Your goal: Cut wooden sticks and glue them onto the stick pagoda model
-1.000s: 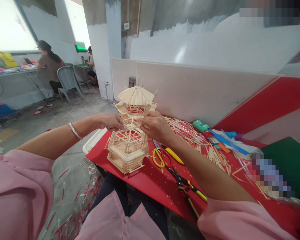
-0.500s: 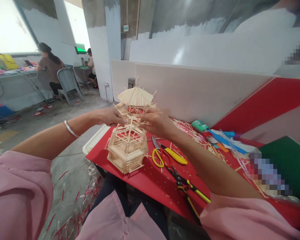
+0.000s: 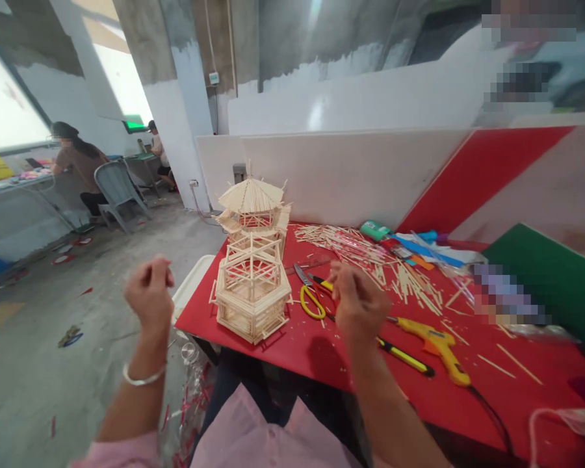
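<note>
A hexagonal stick model (image 3: 252, 305) with an open frame top stands near the front left edge of the red table (image 3: 316, 351). Directly behind it rises a taller stick pagoda with a pointed roof (image 3: 251, 195). My left hand (image 3: 150, 289), a bracelet at its wrist, is raised left of the model, fingers curled together, touching nothing on the table. My right hand (image 3: 358, 296) hovers above the tools right of the model with fingers pinched; whether something tiny is in either hand is too small to tell. Yellow-handled scissors (image 3: 312, 302) lie between model and right hand.
A yellow glue gun (image 3: 433, 341) with a black cord lies at the right. Behind are loose sticks (image 3: 414, 286), a green bottle (image 3: 374, 230) and a green board (image 3: 546, 286). A white panel (image 3: 331, 175) borders the table. People sit at far left.
Both hands have left the model and moved apart, the left hand to the left, the right hand to the right and lower. The view has shifted, showing the glue gun.
</note>
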